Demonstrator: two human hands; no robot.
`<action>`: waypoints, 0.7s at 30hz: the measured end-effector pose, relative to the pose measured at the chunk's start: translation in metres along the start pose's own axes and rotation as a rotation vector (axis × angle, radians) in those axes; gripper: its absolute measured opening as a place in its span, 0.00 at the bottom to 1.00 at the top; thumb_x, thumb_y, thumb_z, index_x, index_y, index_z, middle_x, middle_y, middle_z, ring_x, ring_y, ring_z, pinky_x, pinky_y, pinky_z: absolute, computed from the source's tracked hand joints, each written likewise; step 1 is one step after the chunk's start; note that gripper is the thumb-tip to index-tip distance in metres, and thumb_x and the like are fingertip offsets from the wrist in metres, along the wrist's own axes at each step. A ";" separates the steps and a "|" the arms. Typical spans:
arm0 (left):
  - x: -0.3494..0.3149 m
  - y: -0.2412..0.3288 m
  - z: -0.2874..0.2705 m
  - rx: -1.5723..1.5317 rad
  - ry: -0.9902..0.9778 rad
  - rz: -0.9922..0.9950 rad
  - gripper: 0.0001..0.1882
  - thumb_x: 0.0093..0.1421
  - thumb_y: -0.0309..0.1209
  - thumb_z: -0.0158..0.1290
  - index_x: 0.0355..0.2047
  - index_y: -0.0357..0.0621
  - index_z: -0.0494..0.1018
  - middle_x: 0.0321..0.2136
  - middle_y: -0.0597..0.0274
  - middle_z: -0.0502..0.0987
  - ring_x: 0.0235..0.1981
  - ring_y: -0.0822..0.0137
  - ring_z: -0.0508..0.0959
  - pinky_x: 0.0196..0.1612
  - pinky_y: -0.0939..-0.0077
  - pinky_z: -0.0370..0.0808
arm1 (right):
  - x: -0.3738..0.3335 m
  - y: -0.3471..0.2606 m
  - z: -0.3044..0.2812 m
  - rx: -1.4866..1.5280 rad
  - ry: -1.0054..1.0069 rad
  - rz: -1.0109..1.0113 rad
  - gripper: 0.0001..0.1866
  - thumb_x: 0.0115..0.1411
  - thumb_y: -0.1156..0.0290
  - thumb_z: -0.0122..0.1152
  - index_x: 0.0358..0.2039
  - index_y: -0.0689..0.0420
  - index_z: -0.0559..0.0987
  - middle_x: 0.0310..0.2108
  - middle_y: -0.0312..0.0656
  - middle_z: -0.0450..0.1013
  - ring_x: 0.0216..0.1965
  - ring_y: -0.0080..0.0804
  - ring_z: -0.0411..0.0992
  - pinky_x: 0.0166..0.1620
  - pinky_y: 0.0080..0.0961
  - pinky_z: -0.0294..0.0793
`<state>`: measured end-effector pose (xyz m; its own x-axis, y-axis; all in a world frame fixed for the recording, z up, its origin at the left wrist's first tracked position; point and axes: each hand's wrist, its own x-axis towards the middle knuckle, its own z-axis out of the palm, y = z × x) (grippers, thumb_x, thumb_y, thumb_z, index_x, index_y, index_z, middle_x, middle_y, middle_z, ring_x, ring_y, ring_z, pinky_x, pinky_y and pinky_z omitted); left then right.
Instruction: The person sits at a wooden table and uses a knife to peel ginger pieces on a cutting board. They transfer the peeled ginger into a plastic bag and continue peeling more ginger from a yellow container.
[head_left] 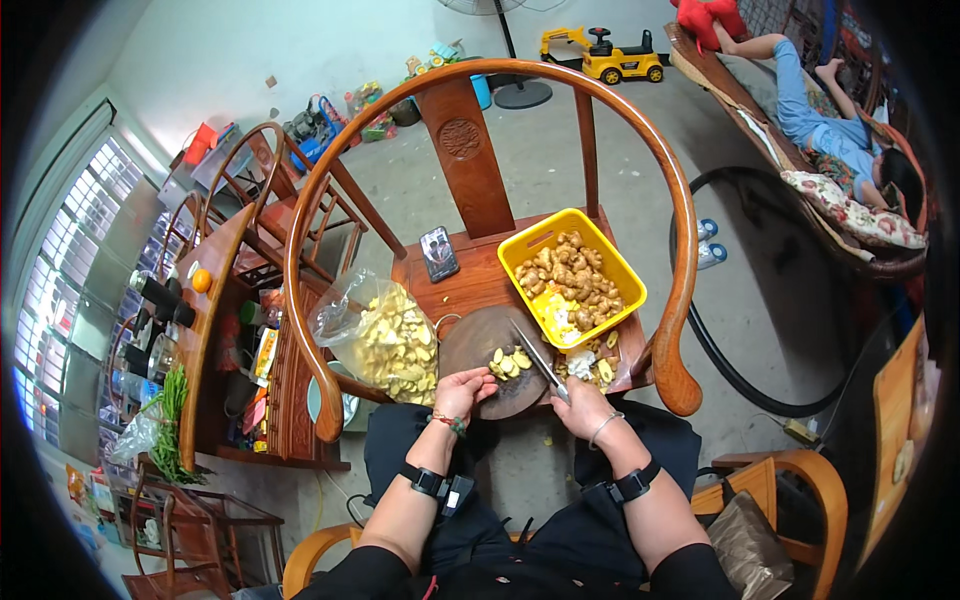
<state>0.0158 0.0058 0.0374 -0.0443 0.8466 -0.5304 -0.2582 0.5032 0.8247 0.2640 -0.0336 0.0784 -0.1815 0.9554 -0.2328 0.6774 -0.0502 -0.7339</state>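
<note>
My right hand [585, 408] is wrapped round the handle of a kitchen knife [538, 355], its blade slanting up and left over a round dark wooden chopping board [470, 342]. Sliced ginger [511, 363] lies in a small heap on the board, left of the blade. At the board's near left edge my left hand [463, 393] has its fingers pinched together beside the slices; whatever they hold is too small to tell. A clear plastic bag [390, 335] full of ginger slices stands left of the board. Behind it on the right sits a yellow basket [635, 285] with whole ginger roots [575, 272].
The board rests on a wooden armchair seat [480, 268], whose curved rail [300, 230] surrounds the work. A phone [439, 253] lies behind the bag. More ginger pieces [604, 372] lie right of the knife. A person [820, 125] reclines on a lounger at far right.
</note>
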 end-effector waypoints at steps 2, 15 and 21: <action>0.007 -0.005 -0.007 0.146 0.018 0.071 0.14 0.61 0.22 0.53 0.47 0.28 0.72 0.35 0.53 0.79 0.30 0.67 0.81 0.37 0.78 0.81 | 0.002 0.008 0.006 -0.028 0.017 -0.032 0.19 0.58 0.62 0.60 0.38 0.68 0.72 0.32 0.64 0.75 0.36 0.59 0.75 0.42 0.46 0.74; 0.009 -0.003 0.028 1.112 0.157 0.714 0.46 0.27 0.35 0.76 0.51 0.40 0.70 0.40 0.45 0.71 0.43 0.47 0.73 0.49 0.62 0.73 | 0.010 0.000 0.000 0.672 -0.412 0.396 0.13 0.66 0.60 0.53 0.33 0.55 0.65 0.17 0.32 0.62 0.12 0.21 0.59 0.14 0.21 0.63; 0.022 -0.011 0.025 1.003 0.198 0.708 0.36 0.30 0.34 0.75 0.43 0.40 0.76 0.35 0.49 0.74 0.38 0.50 0.75 0.44 0.62 0.74 | 0.012 -0.005 0.008 0.761 -0.540 0.404 0.11 0.67 0.61 0.53 0.33 0.52 0.66 0.16 0.30 0.60 0.12 0.17 0.56 0.15 0.18 0.58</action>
<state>0.0419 0.0235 0.0216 -0.0403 0.9889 0.1430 0.7291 -0.0688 0.6810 0.2531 -0.0239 0.0739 -0.4644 0.5765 -0.6723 0.1602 -0.6919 -0.7040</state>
